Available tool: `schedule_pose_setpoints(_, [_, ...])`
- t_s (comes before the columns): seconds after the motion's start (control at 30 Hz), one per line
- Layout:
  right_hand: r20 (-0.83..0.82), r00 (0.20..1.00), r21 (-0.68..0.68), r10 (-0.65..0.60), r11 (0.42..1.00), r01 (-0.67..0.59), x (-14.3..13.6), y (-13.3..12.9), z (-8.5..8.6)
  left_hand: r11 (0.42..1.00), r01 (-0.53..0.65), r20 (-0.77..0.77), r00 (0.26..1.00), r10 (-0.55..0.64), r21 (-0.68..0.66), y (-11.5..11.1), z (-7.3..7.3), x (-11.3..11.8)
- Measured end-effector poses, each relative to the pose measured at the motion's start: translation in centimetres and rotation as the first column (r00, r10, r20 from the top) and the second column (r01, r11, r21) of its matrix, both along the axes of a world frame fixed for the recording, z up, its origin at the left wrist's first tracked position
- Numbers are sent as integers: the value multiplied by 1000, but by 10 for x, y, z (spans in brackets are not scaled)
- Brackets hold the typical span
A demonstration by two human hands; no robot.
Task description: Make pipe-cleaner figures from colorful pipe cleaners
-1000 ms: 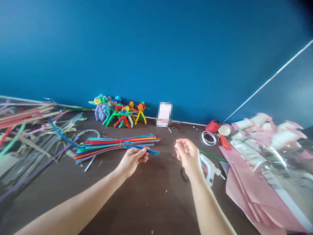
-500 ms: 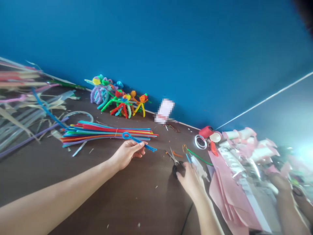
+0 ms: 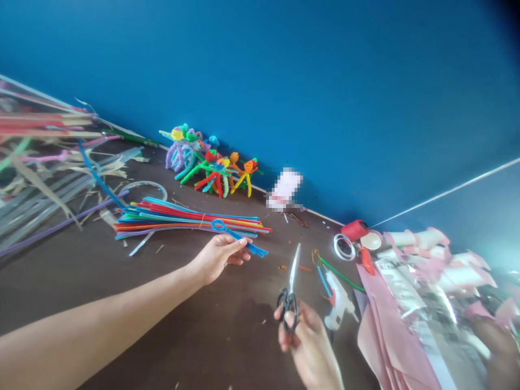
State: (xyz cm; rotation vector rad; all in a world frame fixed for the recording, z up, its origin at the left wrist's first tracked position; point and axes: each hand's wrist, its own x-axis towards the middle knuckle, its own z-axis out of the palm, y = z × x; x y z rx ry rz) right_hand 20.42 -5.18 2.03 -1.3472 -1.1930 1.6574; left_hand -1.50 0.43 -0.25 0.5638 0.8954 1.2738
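My left hand (image 3: 222, 259) pinches a blue pipe cleaner (image 3: 235, 235) that is bent into a small loop at one end, with its loose ends sticking out to the right past the fingertips. Just behind it lies a banded bundle of coloured pipe cleaners (image 3: 162, 218). Black-handled scissors (image 3: 290, 298) are in my right hand (image 3: 306, 336), held above the table with closed blades pointing away from me. To the right of that hand a white glue gun (image 3: 340, 303) lies on the table, beside a green pipe cleaner (image 3: 341, 273).
Pipe-cleaner figures (image 3: 219, 168) stand along the blue wall. Ribbons and strips (image 3: 44, 189) pile up at the left. A red spool (image 3: 353, 230), a tape roll (image 3: 344, 247) and pink sheets (image 3: 392, 336) lie at the right. Another person's blurred hand (image 3: 493, 341) shows at the right edge.
My right hand has picked the scissors up off the table and drawn them toward me; their blades have closed. The left hand still holds the looped blue pipe cleaner. The view has shifted slightly.
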Motion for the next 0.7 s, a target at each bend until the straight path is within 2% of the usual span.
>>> schedule_pose_setpoints(0.07, [-198, 979, -39, -47, 998, 40, -19, -12, -7, 1000, 3, 14, 1000, -3, -2, 0, 0, -1])
schedule_pose_setpoints(0.13, [-270, 960, -39, -76, 997, 68, -34, -20, -13, 1000, 7, 20, 1000, -7, -2, 0, 0, -1])
schedule_pose_setpoints(0.23, [-212, 977, -2, -24, 1000, 24, -45, -22, -19, 1000, 18, 15, 1000, -18, 1, 0, 0, -1])
schedule_pose_setpoints(0.37, [-102, 993, 43, 54, 998, -50, -49, -14, -16, 999, 51, 3, 999, -51, -2, -2, 1, 0])
schedule_pose_setpoints(0.7, [-1, 999, 49, 36, 998, -36, -59, -4, -13, 991, 134, 4, 991, -134, 11, -5, 1, 2])
